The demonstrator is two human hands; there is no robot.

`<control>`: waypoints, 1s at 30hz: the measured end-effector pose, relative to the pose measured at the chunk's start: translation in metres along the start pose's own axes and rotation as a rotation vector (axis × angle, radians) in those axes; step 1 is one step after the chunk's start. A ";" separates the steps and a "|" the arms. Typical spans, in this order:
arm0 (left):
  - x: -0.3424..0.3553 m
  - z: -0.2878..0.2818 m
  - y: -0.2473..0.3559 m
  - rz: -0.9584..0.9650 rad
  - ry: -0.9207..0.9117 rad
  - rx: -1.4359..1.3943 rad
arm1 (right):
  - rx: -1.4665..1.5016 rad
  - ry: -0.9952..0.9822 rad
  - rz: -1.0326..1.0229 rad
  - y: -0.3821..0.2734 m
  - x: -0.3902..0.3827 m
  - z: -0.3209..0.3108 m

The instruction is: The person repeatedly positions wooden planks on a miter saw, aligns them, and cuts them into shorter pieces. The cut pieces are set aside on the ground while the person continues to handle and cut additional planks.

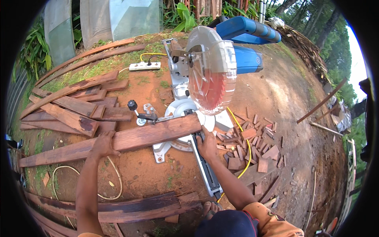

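A long reddish-brown wooden plank [158,132] lies across the base of a blue and grey miter saw [246,31]. My left hand [104,145] is closed over the plank near its middle, thumb on the near face. At the plank's right end, my right hand [207,144] grips the end edge, close above the black-and-silver base arm [205,170]. The saw head is raised, and its red blade [213,93] shows through the clear guard [227,59], just beyond that end. A clamp with a black knob [132,105] stands behind the plank.
Stacked boards [75,104] lie at the left, and more long boards [146,209] near my feet. Offcuts [256,146] are scattered right of the saw. A yellow cord [248,152] runs past them; a white power strip [145,66] sits behind. A pale cable [118,189] loops on the ground.
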State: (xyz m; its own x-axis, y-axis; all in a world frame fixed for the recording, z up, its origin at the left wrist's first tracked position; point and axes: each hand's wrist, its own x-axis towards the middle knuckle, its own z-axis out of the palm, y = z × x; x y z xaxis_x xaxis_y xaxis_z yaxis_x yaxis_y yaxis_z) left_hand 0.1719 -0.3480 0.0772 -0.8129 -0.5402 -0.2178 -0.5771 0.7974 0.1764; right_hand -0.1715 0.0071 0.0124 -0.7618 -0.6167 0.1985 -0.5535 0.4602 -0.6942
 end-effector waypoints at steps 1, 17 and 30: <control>-0.001 0.000 -0.002 -0.006 -0.006 -0.011 | -0.009 -0.015 -0.017 -0.001 -0.001 0.000; 0.016 0.001 0.043 0.078 -0.009 0.180 | 0.059 0.218 -0.372 -0.079 0.005 -0.106; 0.037 0.005 0.055 0.082 -0.001 -0.001 | -0.476 -0.273 -0.433 -0.232 0.253 -0.364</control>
State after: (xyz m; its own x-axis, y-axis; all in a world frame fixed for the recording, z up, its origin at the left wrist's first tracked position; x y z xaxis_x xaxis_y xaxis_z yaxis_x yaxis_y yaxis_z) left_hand 0.1109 -0.3230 0.0738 -0.8574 -0.4728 -0.2031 -0.5086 0.8388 0.1943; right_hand -0.3587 -0.0234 0.4752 -0.3618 -0.9177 0.1643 -0.9232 0.3281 -0.2004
